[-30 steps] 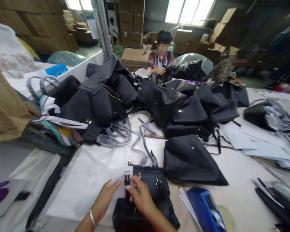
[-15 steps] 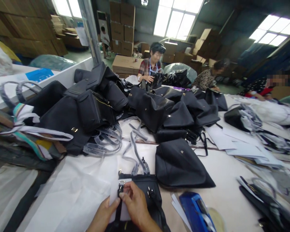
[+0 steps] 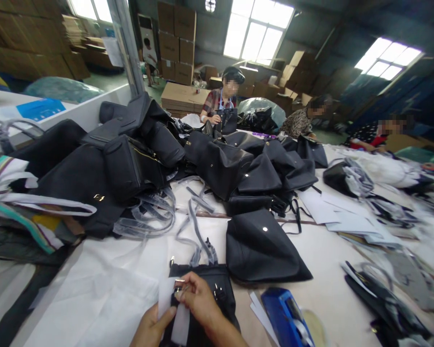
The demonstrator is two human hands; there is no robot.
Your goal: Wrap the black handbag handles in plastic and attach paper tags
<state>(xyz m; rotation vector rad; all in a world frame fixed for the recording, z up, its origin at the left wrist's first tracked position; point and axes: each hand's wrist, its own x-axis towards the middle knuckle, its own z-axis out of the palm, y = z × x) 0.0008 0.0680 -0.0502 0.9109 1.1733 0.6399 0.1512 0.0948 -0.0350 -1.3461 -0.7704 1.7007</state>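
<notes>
Buckle (image 3: 179,283) is pinched by thumb and fingers of the right hand (image 3: 200,296), over a black bag (image 3: 217,278) at six o'clock in the view. Below it, a pale strip (image 3: 181,326) is touched by the left hand (image 3: 152,324); whether it is gripped cannot be told. From the black bag, a second bag (image 3: 264,250) is seen at two o'clock.

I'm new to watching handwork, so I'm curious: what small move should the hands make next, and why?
Perhaps the left hand should steady the pale sheet beside the buckle: the right hand has its fingers pinched at that buckle, and the left thumb is close by.
</notes>
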